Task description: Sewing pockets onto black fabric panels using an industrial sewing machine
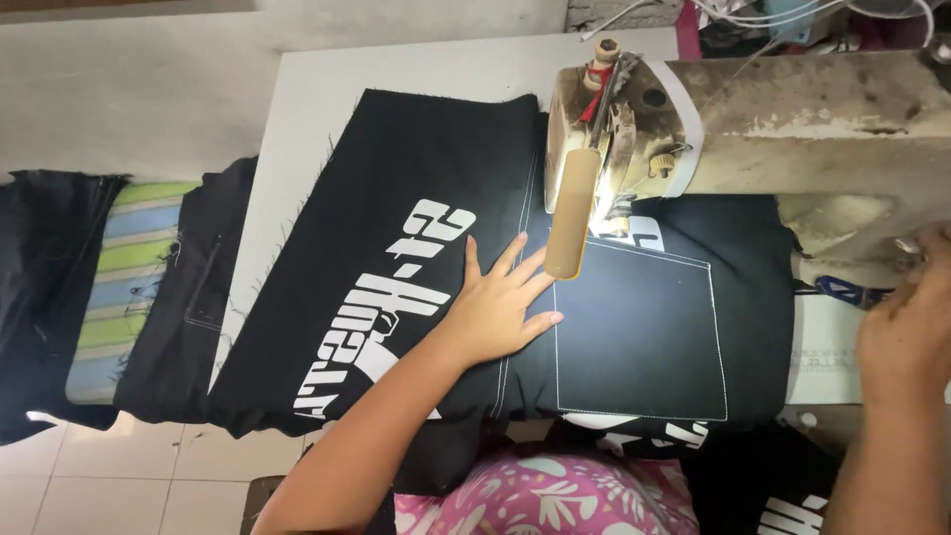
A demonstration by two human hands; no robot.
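My left hand (498, 302) lies flat with fingers spread on a black fabric piece (396, 208) with white printed lettering, just left of a stitched square pocket (639, 332) outlined in white thread. The fabric sits under the head of a worn beige sewing machine (753, 119), whose needle area (614, 213) is right above my fingertips. My right hand (911, 327) is at the machine's right end, by the handwheel, partly cut off by the frame edge; its grip is not clear.
The white sewing table (327, 89) extends to the left and back. More black fabric pieces (183, 297) hang off its left edge over a striped cloth (124, 267). White floor tiles (119, 476) show below. Pink floral clothing (555, 495) covers my lap.
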